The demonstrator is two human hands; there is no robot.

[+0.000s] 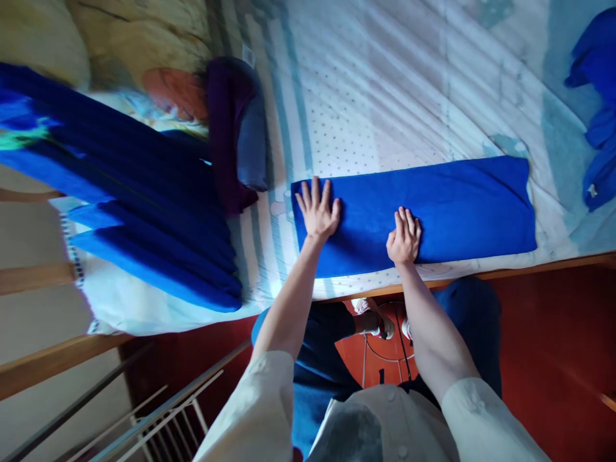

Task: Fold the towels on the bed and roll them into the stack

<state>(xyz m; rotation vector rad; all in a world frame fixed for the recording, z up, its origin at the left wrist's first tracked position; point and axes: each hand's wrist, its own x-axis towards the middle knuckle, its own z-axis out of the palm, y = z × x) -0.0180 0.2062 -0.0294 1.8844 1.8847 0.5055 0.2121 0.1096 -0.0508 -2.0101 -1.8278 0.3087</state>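
Observation:
A long blue cloth [462, 212], folded into a strip, lies flat along the bed's front edge. My left hand [319, 212] presses on its left end, palm down, with the fingers spread wide. Near the middle of the strip rests my right hand [405, 235], its fingers close together and lying on the fabric. Neither hand grips anything. The cloth's right end is slightly creased at the far corner.
A stack of folded blue cloths [158, 192] is at the left, beside purple and grey rolled fabric [233, 128]. Crumpled blue cloth [599, 109] lies far right on the patterned bedsheet [385, 83]. A white metal rack [168, 423] stands lower left.

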